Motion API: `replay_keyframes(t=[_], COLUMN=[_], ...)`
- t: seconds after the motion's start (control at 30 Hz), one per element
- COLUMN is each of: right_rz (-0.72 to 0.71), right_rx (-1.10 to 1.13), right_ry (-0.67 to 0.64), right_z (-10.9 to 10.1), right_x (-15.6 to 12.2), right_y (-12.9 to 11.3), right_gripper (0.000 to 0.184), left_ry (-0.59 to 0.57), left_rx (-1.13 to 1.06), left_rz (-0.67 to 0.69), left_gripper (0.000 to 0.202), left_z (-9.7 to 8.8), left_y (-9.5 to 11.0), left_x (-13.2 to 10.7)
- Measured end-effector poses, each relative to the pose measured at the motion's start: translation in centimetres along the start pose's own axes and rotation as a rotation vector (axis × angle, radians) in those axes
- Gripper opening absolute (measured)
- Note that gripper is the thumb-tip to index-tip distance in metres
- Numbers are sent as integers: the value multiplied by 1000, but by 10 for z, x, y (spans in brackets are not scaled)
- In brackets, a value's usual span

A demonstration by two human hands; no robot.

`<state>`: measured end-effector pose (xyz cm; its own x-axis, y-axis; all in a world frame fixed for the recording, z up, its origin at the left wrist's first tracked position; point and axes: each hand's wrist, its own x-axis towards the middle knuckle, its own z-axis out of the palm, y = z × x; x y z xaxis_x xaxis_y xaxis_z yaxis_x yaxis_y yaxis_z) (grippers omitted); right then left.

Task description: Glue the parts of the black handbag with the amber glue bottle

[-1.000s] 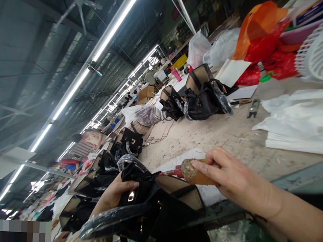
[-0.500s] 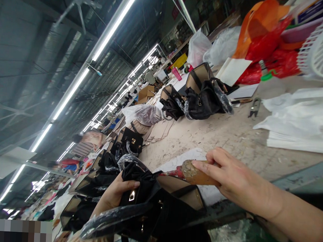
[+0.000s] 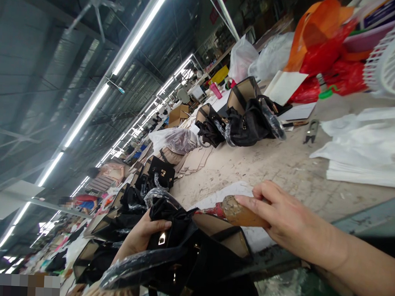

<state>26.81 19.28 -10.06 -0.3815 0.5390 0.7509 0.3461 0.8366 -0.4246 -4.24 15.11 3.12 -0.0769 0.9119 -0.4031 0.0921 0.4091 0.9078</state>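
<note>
We see the black bag at the near edge of the worktable, the left hand pinching its gathered cloth and the right hand closed around a tool with a stained brown handle. Close by on the left, a row of other black bags crowds that arm; two more bags stand farther up the table, well clear of both hands. To the right we find clippers, a pile of white sheets and, behind them, red plastic bags beside a white basket (cut off by the frame's edge). The wrapped strap crosses in front of the bag and covers part of the left forearm. We cannot make out the tool's tip, hidden at the dark cloth, nor most of the left fingers; the bag's lower part sinks into shadow.
</note>
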Motion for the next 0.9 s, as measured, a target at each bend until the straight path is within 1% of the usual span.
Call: replay_keyframes(t=[0.2, 0.43, 0.6, 0.73, 0.9], right_rz=[3, 13, 17, 23, 31], right_rx=[13, -16, 5, 24, 16], right_ry=[28, -11, -35, -27, -33], right_z=[3, 2, -3, -5, -4], right_x=[2, -3, -3, -4, -1], right_y=[-4, 3, 3, 0, -4], right_gripper=[55, 58, 63, 68, 69], left_ry=[-14, 6, 22, 39, 11], left_rx=[8, 21, 37, 78, 75], left_rz=[-17, -16, 4, -4, -7], left_gripper=[35, 33, 34, 37, 34], left_z=[-2, -6, -8, -10, -7], left_y=[0, -3, -4, -4, -1], left_x=[1, 4, 6, 7, 7])
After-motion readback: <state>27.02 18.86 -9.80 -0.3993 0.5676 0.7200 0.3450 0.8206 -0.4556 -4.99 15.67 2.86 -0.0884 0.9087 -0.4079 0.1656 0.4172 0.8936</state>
